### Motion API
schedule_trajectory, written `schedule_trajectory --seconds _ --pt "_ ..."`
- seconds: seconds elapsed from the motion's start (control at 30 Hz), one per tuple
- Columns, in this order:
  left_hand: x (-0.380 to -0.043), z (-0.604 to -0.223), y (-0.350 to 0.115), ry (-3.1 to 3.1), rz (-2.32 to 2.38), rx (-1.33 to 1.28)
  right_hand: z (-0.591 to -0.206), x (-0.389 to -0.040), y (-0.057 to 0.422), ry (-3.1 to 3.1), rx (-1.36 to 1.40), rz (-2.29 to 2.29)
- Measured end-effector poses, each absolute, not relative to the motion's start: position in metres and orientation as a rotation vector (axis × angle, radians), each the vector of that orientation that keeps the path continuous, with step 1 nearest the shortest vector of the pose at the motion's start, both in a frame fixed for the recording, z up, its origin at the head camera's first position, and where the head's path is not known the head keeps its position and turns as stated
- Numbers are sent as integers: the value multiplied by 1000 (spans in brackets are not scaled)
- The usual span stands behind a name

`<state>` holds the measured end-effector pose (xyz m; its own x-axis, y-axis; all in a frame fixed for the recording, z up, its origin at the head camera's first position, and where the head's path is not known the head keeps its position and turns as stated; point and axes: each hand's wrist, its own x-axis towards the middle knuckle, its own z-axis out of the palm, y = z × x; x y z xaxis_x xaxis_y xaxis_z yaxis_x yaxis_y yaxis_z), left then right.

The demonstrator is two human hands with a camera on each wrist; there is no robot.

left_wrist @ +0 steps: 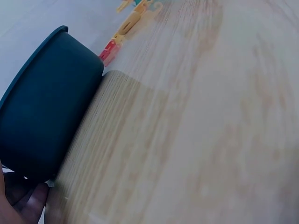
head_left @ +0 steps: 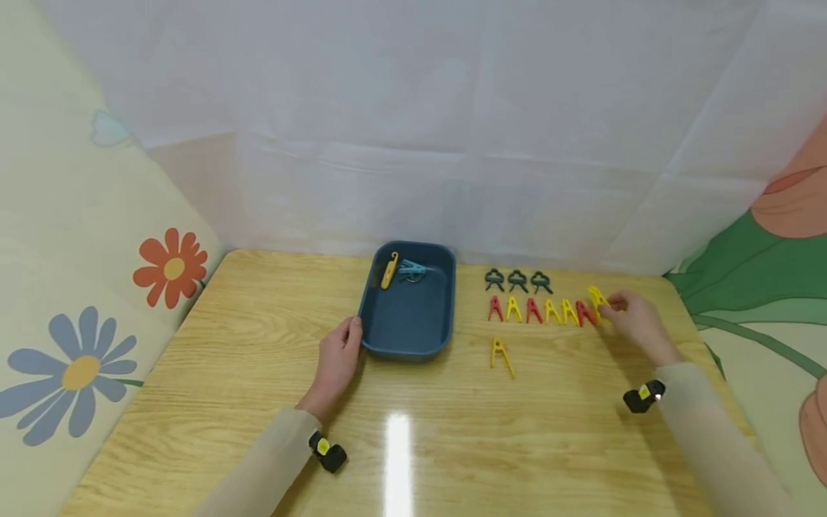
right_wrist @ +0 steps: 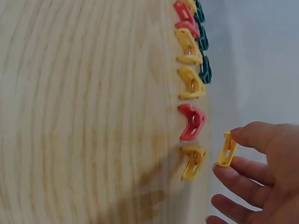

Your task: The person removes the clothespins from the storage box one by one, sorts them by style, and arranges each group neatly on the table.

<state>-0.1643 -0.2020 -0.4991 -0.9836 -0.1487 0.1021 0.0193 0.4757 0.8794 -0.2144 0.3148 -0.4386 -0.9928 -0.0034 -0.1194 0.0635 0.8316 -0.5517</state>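
My right hand (head_left: 636, 327) pinches a yellow clothespin (right_wrist: 227, 150) between thumb and fingertips, at the right end of a row of pegs. Just beside it on the table is another yellow clothespin (right_wrist: 193, 163), followed leftward by a red one (right_wrist: 192, 122). My left hand (head_left: 339, 355) grips the near left side of a dark blue tray (head_left: 408, 355), thumb by the rim. In the left wrist view its fingers (left_wrist: 35, 203) are at the tray's lower edge. Inside the tray lie a yellow hooked peg (head_left: 390, 271) and a light blue clip (head_left: 411, 270).
Three dark green clips (head_left: 517, 281) line up behind the red and yellow row. One yellow clothespin (head_left: 500, 355) lies apart, nearer me. A white sheet (head_left: 362, 143) hangs along the table's back edge, and flowered panels (head_left: 84, 287) stand at both sides.
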Motion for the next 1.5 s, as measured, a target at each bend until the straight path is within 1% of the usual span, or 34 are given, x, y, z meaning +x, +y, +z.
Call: schedule_trajectory --seconds 0.33,0.7,1.0,1.5 --pt "-165 -499 -201 -2546 -1496 100 -438 -204 334 2912 121 -812" --pt "-163 -499 -202 -2559 -1508 127 -445 -203 347 2869 248 -754" --pt "-163 -501 -202 -2562 -1506 131 -452 -206 349 2867 246 -745" --pt "-163 -499 -202 -2569 -1505 119 -453 -210 349 2852 260 -707"
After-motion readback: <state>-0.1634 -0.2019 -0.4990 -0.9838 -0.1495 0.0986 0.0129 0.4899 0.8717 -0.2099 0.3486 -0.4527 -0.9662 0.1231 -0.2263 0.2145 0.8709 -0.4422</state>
